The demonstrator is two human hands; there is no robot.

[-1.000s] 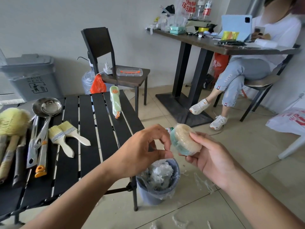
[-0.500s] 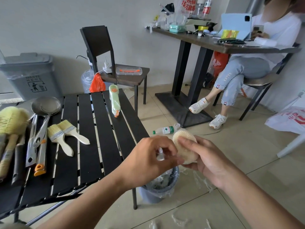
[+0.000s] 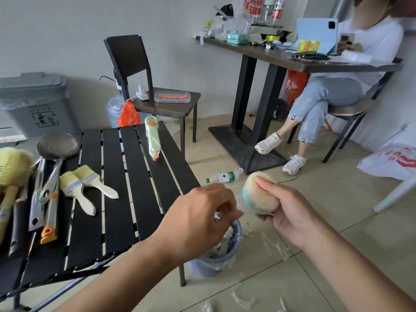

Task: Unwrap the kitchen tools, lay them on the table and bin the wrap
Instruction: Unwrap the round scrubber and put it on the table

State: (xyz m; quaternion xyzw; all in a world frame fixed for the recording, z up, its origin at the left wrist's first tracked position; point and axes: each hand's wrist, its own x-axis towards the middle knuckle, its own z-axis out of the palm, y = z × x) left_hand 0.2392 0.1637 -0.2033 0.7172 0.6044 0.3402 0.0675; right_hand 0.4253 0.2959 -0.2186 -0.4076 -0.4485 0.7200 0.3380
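Tightly, sponge [image 3: 258, 197] in right hand [image 3: 292, 212], wrap [image 3: 239, 199] pinched

**Soft even daylight, bowed edges**

Bright diffuse light, perhaps from a window off-frame. Shadows under the table [image 3: 114, 176] are faint; the ladle [image 3: 57, 145] at its left end shows mild glare. Far right of it, straight lines bow.
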